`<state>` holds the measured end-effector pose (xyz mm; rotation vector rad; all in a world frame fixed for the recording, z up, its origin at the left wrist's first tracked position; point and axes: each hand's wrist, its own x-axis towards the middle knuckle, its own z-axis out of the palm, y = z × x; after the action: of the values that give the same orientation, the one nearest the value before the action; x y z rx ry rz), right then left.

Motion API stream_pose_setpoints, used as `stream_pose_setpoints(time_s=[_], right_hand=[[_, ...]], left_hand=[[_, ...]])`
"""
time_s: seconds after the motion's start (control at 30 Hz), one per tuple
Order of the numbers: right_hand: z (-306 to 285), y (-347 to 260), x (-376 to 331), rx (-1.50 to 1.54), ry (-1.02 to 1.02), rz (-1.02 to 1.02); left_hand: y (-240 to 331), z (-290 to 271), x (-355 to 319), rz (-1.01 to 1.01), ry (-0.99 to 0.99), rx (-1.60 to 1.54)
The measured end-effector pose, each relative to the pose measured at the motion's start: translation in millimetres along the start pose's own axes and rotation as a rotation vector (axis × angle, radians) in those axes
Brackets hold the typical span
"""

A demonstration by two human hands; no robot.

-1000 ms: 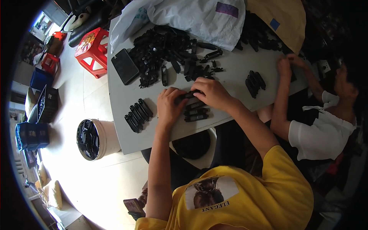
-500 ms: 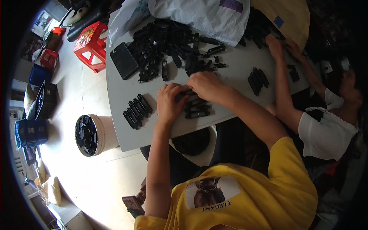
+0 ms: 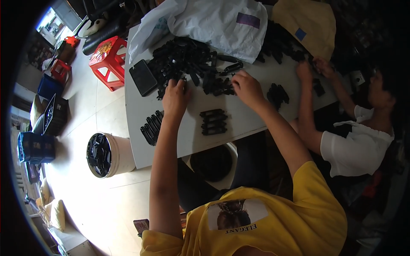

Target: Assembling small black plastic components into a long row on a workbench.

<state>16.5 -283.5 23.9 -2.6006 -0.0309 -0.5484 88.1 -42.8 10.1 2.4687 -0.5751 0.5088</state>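
My left hand point(image 3: 175, 99) reaches to the near edge of a heap of black plastic parts point(image 3: 183, 53), fingers closed around a long black part point(image 3: 185, 86) that they largely cover. My right hand point(image 3: 248, 88) is at the heap's right side, thumb and fingertips pinched at a small black part point(image 3: 233, 80). In front of me, between my forearms, lies a row of several long black pieces point(image 3: 213, 122), side by side. A second such row point(image 3: 151, 128) is left of it, partly behind my left forearm.
A dark phone-like slab point(image 3: 143, 77) lies left of the heap. White plastic bags point(image 3: 218, 25) lie behind it. At the right a co-worker's hands point(image 3: 314, 70) handle black parts near a tan bag point(image 3: 305, 25); another cluster of pieces point(image 3: 277, 95) lies between us. A filled bucket point(image 3: 119, 154) and red stool point(image 3: 107, 62) stand left.
Both hands have left the middle row of pieces and moved apart: the left up to the heap's near edge, the right up to its right side. The view has shifted slightly.
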Motion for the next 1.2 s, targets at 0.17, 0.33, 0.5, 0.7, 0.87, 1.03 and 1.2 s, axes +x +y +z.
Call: stream_pose_setpoints(time_s=[0.17,0.33,0.5,0.7,0.87,1.03,1.2], right_hand=[[11.2,35.2,2.2,-0.058,-0.077,0.002],[-8.3,38.2,-7.9,0.354,-0.091,0.244],[-7.9,42.2,-21.7,0.916,-0.148,0.519],[-18.9,34.6,-28.9,1.086,-0.209,0.503],[-18.3,22.0,-31.9,1.233,-0.171,0.481],[-19.9,-10.1,-23.2,1.334,-0.14,0.374],[-23.6,-4.6,-26.5,1.215,-0.233,0.226]], left_hand=[[-16.3,11.0,-9.7,-0.061,-0.172,-0.095],[3.2,8.6,-16.3,-0.371,-0.23,-0.705],[17.6,12.1,-17.5,-0.457,-0.232,-1.141],[9.0,22.4,-25.7,-0.019,-0.257,-0.564],[39.5,-0.6,-13.0,0.299,-0.003,-0.168],[92.0,0.0,1.2,0.022,-0.374,-0.839],[81.1,10.8,-3.1,-0.056,-0.365,-0.911]])
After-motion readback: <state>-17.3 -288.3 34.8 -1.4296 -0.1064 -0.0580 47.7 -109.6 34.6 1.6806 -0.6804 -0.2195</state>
